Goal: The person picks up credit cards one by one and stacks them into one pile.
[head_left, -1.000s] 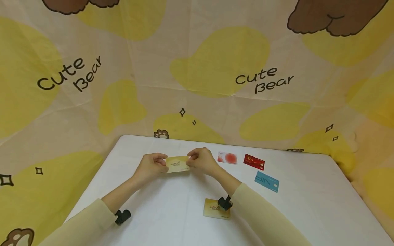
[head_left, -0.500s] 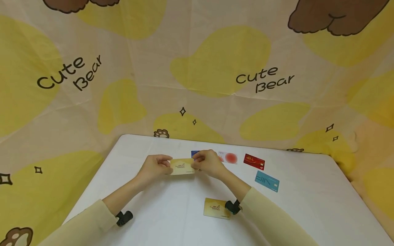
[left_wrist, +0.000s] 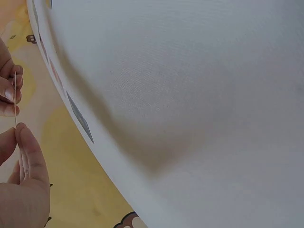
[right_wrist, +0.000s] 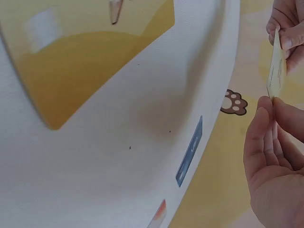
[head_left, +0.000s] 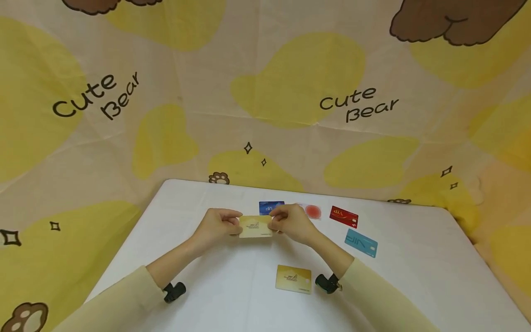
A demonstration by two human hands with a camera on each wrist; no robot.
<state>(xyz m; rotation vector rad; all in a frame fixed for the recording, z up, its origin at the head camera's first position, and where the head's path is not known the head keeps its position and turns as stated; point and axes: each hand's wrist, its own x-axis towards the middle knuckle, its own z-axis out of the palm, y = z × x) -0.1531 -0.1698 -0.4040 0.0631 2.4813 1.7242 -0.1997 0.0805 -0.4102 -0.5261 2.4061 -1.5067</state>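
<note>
A gold card (head_left: 255, 226) is held up above the white table, face toward the head camera. My left hand (head_left: 216, 230) pinches its left edge between thumb and fingers, while my right hand (head_left: 292, 224) pinches the right edge. The left wrist view shows the held card (left_wrist: 15, 97) edge-on as a thin line, and in the right wrist view the card (right_wrist: 276, 69) spans both hands' fingertips. Another gold card (head_left: 293, 279) lies flat on the table below my right hand. Behind the hands lies a blue card (head_left: 271, 207), partly covered by the held card and right fingers.
Right of the hands lie a white card with a red circle (head_left: 312, 211), partly hidden, a red VIP card (head_left: 344, 216) and a teal VIP card (head_left: 361, 243). The white table (head_left: 207, 299) ends at a printed cloth backdrop (head_left: 282, 92).
Both hands have moved right and slightly toward the person with the gold card between them. The blue card behind has come into view, and the right wrist no longer covers the lying gold card.
</note>
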